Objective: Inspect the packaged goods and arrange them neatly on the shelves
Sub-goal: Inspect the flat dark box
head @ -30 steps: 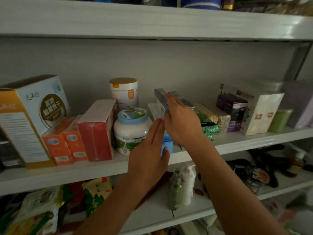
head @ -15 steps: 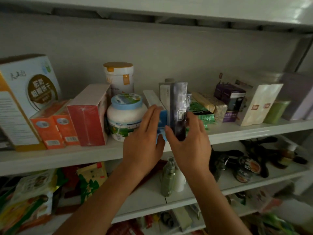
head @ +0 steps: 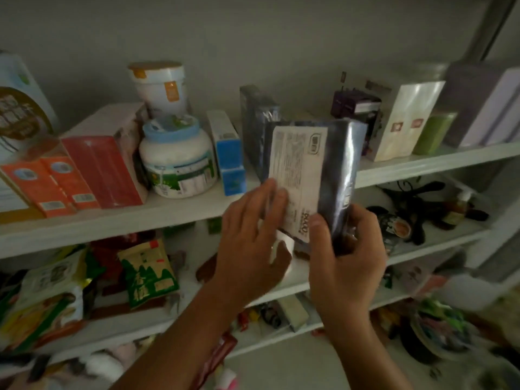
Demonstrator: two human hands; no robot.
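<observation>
A dark glossy packet (head: 334, 170) with a white printed label facing me is held in front of the upper shelf (head: 174, 212). My right hand (head: 346, 249) grips its lower right corner, thumb on the label side. My left hand (head: 250, 240) touches the packet's lower left edge with straight fingers. A second dark packet (head: 256, 125) stands upright on the shelf behind it, next to a blue and white box (head: 229, 156).
On the upper shelf stand orange boxes (head: 53, 184), a red box (head: 104, 167), a white jar with blue lid (head: 177, 159), a white tub (head: 160, 85), purple boxes (head: 357, 105) and white cartons (head: 405, 122). Snack bags (head: 146, 271) crowd the lower shelf at left.
The dark packet has come off the shelf toward me and turned its label side to face me. My left hand has left the blue box and moved onto the packet.
</observation>
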